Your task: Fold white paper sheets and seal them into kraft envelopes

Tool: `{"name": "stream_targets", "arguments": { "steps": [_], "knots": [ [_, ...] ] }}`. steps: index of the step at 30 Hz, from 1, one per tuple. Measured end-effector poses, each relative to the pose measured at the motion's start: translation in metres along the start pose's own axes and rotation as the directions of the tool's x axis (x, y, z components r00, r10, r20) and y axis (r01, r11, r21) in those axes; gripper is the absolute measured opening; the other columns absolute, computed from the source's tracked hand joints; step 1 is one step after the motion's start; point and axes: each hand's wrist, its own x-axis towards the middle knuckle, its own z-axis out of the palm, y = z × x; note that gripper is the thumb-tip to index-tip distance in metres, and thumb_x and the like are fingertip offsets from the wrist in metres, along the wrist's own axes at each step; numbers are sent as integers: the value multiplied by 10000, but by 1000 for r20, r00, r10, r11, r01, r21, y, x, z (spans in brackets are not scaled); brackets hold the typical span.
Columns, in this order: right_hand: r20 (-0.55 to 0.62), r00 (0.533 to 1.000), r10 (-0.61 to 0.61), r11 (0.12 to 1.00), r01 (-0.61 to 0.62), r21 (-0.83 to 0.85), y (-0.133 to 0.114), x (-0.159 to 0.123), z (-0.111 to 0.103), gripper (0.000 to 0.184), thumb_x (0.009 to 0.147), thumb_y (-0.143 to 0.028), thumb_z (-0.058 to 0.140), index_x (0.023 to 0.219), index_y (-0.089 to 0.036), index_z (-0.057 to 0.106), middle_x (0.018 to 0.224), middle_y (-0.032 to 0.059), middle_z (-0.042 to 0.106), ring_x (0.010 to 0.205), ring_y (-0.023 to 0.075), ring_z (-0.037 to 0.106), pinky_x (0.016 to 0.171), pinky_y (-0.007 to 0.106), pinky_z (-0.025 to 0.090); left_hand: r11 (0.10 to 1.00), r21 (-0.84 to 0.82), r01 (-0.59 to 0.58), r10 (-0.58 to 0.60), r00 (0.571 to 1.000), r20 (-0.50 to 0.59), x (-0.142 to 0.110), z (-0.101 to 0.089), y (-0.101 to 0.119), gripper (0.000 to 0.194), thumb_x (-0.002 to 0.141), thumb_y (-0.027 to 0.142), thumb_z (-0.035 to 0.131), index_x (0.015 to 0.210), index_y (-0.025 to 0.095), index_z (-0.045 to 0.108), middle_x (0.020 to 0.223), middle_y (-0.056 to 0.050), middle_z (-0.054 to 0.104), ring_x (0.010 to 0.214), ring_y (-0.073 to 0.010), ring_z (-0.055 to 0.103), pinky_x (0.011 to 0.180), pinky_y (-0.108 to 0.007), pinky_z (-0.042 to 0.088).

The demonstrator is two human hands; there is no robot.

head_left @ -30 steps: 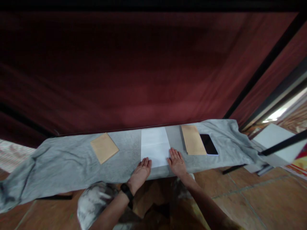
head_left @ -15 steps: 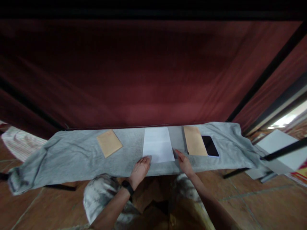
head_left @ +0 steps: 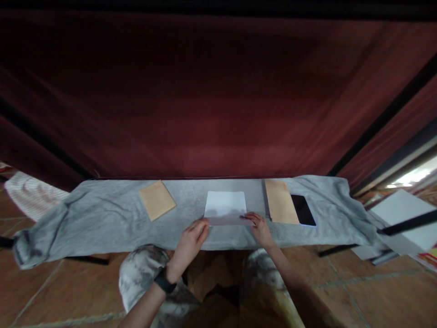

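A white sheet of paper (head_left: 226, 203) lies in the middle of a long bench covered with a grey cloth (head_left: 102, 218). Its near edge is lifted and curls back toward the far side. My left hand (head_left: 189, 240) pinches the near left corner of the sheet, with a black watch on that wrist. My right hand (head_left: 260, 228) pinches the near right corner. Both hands are closed on the paper's lifted edge.
A tan envelope (head_left: 156, 199) lies left of the sheet. Another tan envelope (head_left: 281, 201) and a dark phone (head_left: 303, 210) lie to the right. A dark red curtain (head_left: 205, 100) hangs behind the bench. A white board (head_left: 403, 216) and a black bar stand at right.
My hands went from lying flat beside the sheet to gripping its near corners. The near edge has been raised and brought toward the far side, so the sheet looks shorter.
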Motion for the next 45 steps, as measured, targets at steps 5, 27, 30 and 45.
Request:
{"name": "stream_targets", "arguments": {
  "steps": [5,27,30,45],
  "knots": [
    [-75,984,163,980,-170,-104,2,15,7,247,947,-234,477,930,-188,720,938,82,738,902,220,677,855,329,491,920,-330,211,-274,949,-157,39,14,-26,555,897,436,581,1394,223,454,1358,-103,595,1197,-217,604,930,-342,552],
    [-241,950,198,878,-281,-388,-5,19,30,268,978,-332,411,946,-176,626,1150,139,630,1096,285,530,911,401,405,809,91,581,-586,810,29,70,71,-55,580,898,232,562,1453,140,418,1000,-95,737,914,-235,702,799,-306,497],
    [-239,951,195,870,-280,-405,-6,17,30,250,976,-323,417,943,-173,613,1157,153,627,1080,294,541,906,408,420,793,176,583,-596,802,31,72,70,-49,561,907,239,548,1449,166,422,1000,-96,741,921,-237,705,789,-301,492],
    [45,999,-17,926,33,-375,-47,65,70,471,1025,-289,324,1466,-195,461,1577,82,374,1454,259,320,1176,466,248,892,450,-40,-27,990,142,82,98,-46,471,989,291,370,1406,113,499,1524,-165,439,1423,-278,376,1157,-442,313]
  ]
}}
